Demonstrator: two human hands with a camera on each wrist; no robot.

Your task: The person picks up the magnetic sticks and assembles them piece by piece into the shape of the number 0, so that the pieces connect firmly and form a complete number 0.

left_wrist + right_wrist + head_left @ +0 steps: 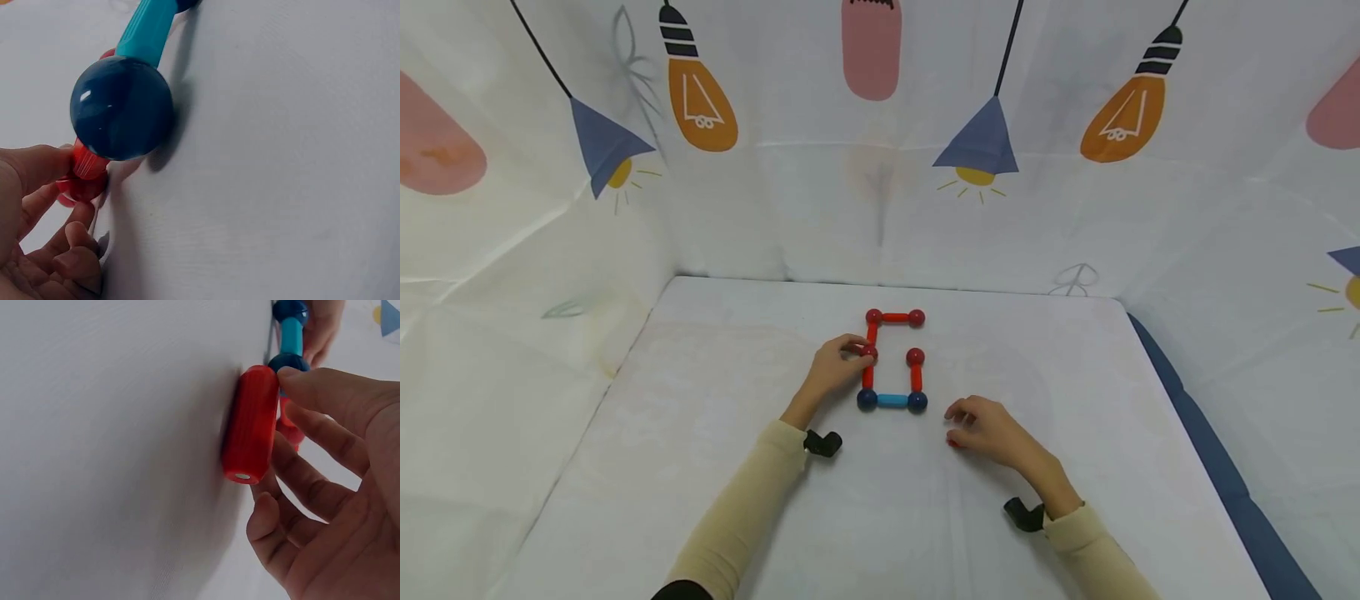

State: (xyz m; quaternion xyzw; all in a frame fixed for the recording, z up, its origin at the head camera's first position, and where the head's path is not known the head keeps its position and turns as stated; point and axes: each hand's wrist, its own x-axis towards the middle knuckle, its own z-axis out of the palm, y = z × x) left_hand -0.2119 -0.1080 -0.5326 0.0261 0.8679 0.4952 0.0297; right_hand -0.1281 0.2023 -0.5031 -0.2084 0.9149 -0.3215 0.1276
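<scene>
On the white table lies a figure of balls and rods. My left hand (837, 367) pinches the red ball (84, 187) midway along its left side between thumb and fingers. Red rods run from that ball up to a red corner ball (874, 317) and down to a dark blue ball (867, 400). A light blue rod (892, 401) joins this to a second dark blue ball (917, 402), topped by a red rod (916, 379) and a red ball (915, 357). My right hand (992, 429) hovers around a loose red rod (251, 428), thumb and fingers parted, thumb tip by its far end.
A red rod (896, 317) and a red end ball (917, 317) form the figure's top. Behind the table (737, 317) hangs a white cloth (880, 208) printed with lamps and bulbs. A blue strip (1195, 417) runs along the right edge.
</scene>
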